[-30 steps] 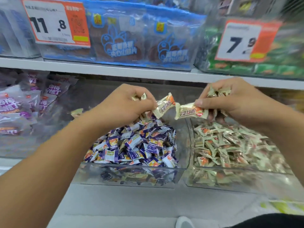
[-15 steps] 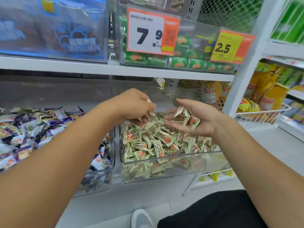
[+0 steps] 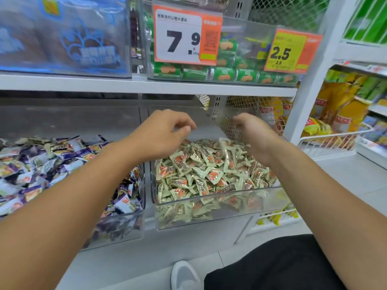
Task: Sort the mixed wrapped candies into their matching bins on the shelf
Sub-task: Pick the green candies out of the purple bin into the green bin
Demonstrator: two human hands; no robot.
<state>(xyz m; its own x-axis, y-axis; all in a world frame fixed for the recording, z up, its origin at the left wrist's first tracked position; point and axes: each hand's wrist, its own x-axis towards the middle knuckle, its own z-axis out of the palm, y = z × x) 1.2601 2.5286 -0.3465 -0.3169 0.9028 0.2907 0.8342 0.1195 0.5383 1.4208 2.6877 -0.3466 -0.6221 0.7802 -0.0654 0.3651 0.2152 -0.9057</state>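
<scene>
While both hands hovered over the clear right bin, the left hand hung just above the back left corner of its heap, fingers loosely curled and the grip holding nothing that could be seen. The right hand was blurred, its back turned toward the camera and its fingers pointing down into the far side of the pile; whether its grip was wide, narrow or closed on a wrapper could not be told. Directly below and between the two hands lay the pale green candies, each with an orange patch, filling that bin almost to its front wall. One wrapper stood on end just beside the right wrist, touching the heap.

To the left of the left forearm sat a second clear bin, holding the purple candies, with a few pale green wrappers mixed into the top of that pile near its back edge. The two bins stood side by side, just apart.

Above the hands ran a white shelf. On it, over the right bin, a clear box of green snack packs carried an orange and white price tag, and a yellow price tag hung farther right of the right hand. Blue packages sat above and left of the left hand. Beyond the right hand stood a wire basket with yellow bags. Below the arms, a white shoe and black clothing showed.
</scene>
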